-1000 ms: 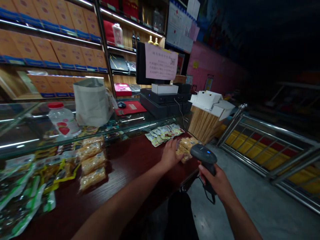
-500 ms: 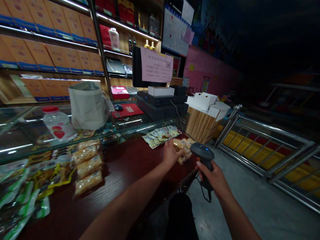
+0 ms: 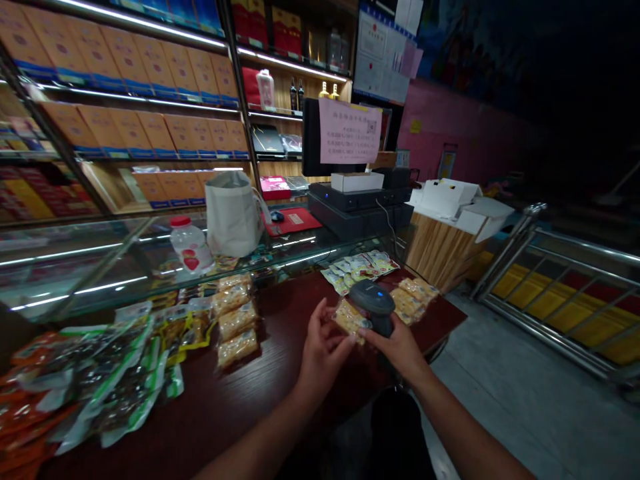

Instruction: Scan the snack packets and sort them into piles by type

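My left hand (image 3: 323, 343) is closed around a clear-wrapped packet of pale golden snack (image 3: 349, 316), lifted over the dark red-brown counter (image 3: 280, 373). Close against that packet is a black barcode scanner (image 3: 373, 297) with a small blue light on its head, its handle gripped in my right hand (image 3: 397, 347). Beyond the scanner, more wrapped golden snack packets (image 3: 414, 297) lie at the counter's right end. A row of similar packets (image 3: 237, 320) lies to the left. Several small white-and-green sachets (image 3: 357, 268) are fanned out behind my hands.
Green-edged snack bags (image 3: 125, 373) and orange packets (image 3: 30, 407) cover the counter's left. On the glass case stand a red-capped jar (image 3: 190, 247) and a white cloth bag (image 3: 233, 213). A monitor (image 3: 311, 137) stands behind; a metal railing (image 3: 575, 240) is at right.
My left hand has drawn a packet away from the right-hand pile and raised it. The scanner has moved left, up to the packet. The view has turned left.
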The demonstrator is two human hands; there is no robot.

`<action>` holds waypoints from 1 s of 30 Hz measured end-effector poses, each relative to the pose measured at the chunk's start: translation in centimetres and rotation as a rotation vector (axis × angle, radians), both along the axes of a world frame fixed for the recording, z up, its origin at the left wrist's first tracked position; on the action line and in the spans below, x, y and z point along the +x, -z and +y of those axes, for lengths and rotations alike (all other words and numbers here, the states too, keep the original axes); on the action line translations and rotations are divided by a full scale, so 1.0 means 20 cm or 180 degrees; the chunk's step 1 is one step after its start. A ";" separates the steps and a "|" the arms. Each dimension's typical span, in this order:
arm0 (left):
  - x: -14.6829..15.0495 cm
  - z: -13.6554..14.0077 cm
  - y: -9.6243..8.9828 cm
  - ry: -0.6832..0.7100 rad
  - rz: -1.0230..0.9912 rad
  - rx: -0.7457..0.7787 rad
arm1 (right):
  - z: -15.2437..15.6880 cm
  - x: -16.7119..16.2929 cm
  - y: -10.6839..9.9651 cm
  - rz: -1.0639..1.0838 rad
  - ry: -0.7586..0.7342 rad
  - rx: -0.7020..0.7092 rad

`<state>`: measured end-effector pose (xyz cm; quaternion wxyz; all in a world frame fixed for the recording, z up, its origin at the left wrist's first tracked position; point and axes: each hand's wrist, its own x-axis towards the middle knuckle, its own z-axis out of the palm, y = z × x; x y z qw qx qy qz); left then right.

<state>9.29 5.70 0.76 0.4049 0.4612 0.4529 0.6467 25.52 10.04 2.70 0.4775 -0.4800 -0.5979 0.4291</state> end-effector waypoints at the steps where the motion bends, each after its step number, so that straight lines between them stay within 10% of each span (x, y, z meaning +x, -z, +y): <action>1: -0.04 0.00 -0.02 0.0005 -0.0246 -0.0146 | 0.00 -0.02 -0.01 -0.0020 -0.0044 0.0041; 9: -0.33 -0.01 0.00 0.0283 -0.0778 -0.0982 | -0.03 -0.09 0.00 -0.0235 -0.0421 0.0128; 19: -0.62 0.02 0.08 -0.1175 -0.0968 -0.0305 | 0.00 -0.09 0.02 -0.0518 -0.0718 0.0031; 30: -0.61 0.01 0.10 -0.1261 -0.0717 -0.0019 | -0.04 -0.11 0.03 -0.0919 -0.1078 0.0529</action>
